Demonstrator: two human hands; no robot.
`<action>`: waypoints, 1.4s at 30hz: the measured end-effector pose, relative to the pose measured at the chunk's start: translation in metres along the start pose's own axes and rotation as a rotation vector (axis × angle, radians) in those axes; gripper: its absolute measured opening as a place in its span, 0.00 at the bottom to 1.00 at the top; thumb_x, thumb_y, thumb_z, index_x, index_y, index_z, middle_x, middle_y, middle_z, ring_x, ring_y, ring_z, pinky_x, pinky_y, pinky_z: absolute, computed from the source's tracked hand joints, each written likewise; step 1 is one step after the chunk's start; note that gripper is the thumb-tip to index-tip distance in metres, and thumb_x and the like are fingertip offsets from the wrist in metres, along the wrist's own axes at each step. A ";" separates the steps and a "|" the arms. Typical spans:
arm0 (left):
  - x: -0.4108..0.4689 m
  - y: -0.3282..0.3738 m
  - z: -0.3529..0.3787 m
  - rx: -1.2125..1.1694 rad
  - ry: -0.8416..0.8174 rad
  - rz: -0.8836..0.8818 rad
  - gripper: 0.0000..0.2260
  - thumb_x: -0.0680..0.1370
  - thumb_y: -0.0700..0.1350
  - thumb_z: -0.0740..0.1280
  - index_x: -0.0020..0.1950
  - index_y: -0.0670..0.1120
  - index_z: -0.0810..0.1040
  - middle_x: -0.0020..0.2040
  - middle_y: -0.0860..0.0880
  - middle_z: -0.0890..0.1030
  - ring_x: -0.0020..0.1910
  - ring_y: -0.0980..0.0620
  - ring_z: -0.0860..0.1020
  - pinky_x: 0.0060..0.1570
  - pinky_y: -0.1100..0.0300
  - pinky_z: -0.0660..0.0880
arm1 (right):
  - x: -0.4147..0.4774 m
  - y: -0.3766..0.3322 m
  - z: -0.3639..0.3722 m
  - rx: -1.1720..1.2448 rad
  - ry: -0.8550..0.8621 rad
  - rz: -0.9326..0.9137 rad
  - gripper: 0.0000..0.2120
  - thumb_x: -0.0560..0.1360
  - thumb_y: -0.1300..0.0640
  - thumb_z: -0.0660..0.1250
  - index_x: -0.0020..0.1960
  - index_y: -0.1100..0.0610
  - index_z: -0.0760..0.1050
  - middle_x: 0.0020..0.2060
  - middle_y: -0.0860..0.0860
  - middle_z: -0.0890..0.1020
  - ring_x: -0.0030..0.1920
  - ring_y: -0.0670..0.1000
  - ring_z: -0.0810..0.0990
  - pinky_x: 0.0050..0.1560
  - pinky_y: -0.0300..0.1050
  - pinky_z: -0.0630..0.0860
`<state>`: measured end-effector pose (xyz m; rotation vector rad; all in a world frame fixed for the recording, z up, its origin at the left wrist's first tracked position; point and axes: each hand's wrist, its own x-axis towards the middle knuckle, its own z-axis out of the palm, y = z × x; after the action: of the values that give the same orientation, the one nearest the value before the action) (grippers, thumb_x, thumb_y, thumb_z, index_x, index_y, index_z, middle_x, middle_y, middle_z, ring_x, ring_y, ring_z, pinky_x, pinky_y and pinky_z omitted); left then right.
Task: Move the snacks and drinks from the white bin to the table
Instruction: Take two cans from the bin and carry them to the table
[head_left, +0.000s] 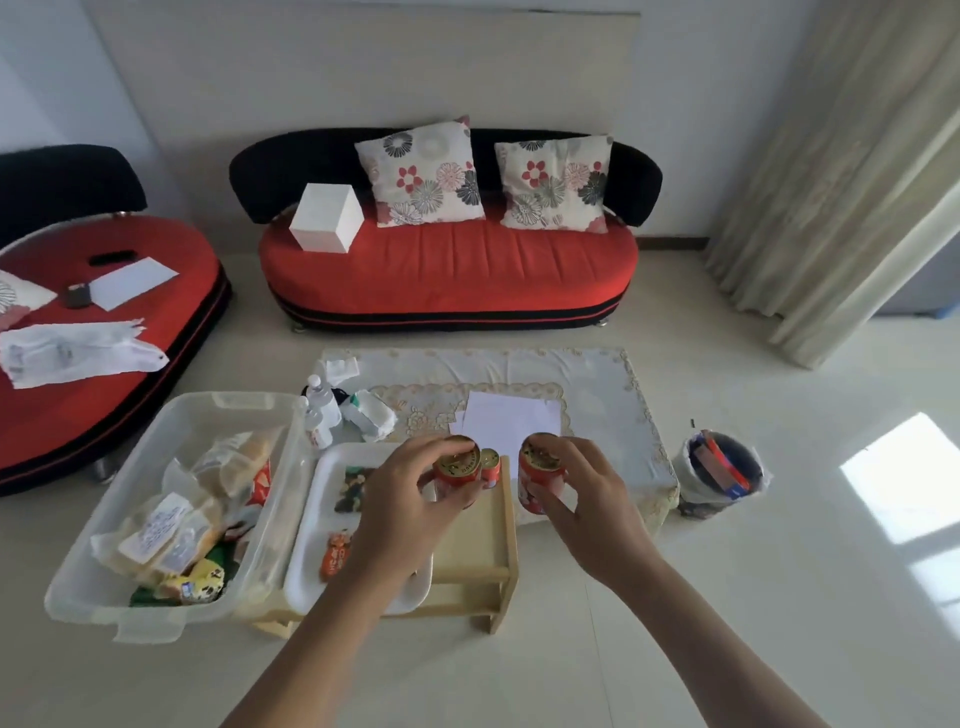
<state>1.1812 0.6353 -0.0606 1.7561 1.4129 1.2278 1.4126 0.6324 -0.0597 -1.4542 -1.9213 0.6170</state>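
My left hand (402, 512) grips a red drink can (457, 467) with a gold top, held over the small wooden stool (480, 540). My right hand (587, 506) grips a second red can (537, 478) just to the right, near the low table's front edge. A third red can (490, 466) stands between them on the stool. The white tray (311, 535) on the stool holds a dark snack packet (350, 488) and an orange packet (335, 553). A clear plastic bin (171, 447) at left holds several wrapped breads and snack bags.
The low table (597, 389) with a lace cloth carries white paper (511, 421), water bottles (319, 410) and wrapped items at its left end. A small waste bucket (719, 475) stands on the floor to the right. A red sofa sits behind.
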 end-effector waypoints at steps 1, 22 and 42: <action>0.005 -0.010 0.002 0.001 -0.009 -0.005 0.18 0.71 0.46 0.81 0.60 0.50 0.84 0.58 0.57 0.82 0.58 0.54 0.82 0.54 0.53 0.82 | 0.006 0.003 0.006 -0.009 -0.008 0.011 0.19 0.79 0.49 0.67 0.69 0.42 0.71 0.62 0.45 0.75 0.57 0.46 0.77 0.56 0.42 0.77; 0.017 -0.218 0.090 0.100 -0.009 -0.135 0.18 0.71 0.42 0.80 0.60 0.47 0.84 0.61 0.53 0.81 0.61 0.52 0.81 0.57 0.48 0.80 | 0.055 0.153 0.177 -0.002 0.040 0.107 0.20 0.78 0.57 0.73 0.69 0.54 0.74 0.62 0.51 0.76 0.58 0.46 0.78 0.55 0.33 0.75; 0.012 -0.316 0.136 0.142 -0.031 -0.112 0.17 0.74 0.40 0.79 0.62 0.43 0.83 0.64 0.47 0.80 0.65 0.51 0.79 0.61 0.48 0.79 | 0.051 0.218 0.268 0.004 0.058 0.093 0.21 0.76 0.64 0.73 0.68 0.60 0.75 0.64 0.55 0.75 0.64 0.33 0.69 0.60 0.24 0.66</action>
<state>1.1673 0.7508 -0.3839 1.7549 1.5921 1.0606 1.3514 0.7453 -0.3847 -1.5487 -1.8152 0.6138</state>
